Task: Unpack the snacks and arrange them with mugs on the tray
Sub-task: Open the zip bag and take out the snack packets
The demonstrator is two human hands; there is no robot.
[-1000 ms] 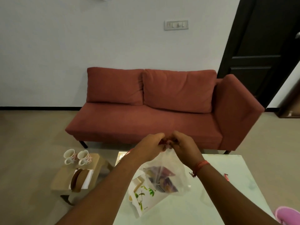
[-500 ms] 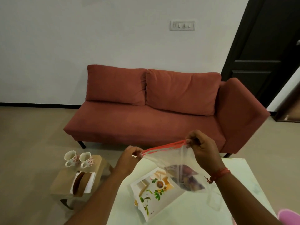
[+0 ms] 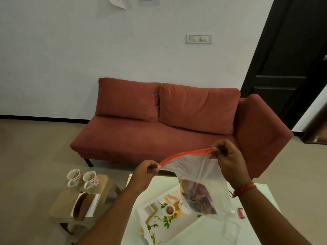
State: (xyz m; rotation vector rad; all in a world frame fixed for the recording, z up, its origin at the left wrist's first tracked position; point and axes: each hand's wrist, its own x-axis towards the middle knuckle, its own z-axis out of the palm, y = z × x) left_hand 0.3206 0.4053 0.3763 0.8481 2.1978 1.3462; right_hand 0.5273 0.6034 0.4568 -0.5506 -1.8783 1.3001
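Raised higher, both hands (image 3: pixel 228 160) stretch bag (image 3: pixel 200 175); snacks (image 3: pixel 198 198) inside seemingly blurred.

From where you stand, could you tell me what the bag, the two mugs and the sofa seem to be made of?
Bag: thin clear plastic film; the snack packets show through it, it creases, and a red zip strip runs along its top.
Mugs: probably glazed ceramic; glossy white with a red flower print.
Sofa: matte woven fabric, rust red, soft cushions.
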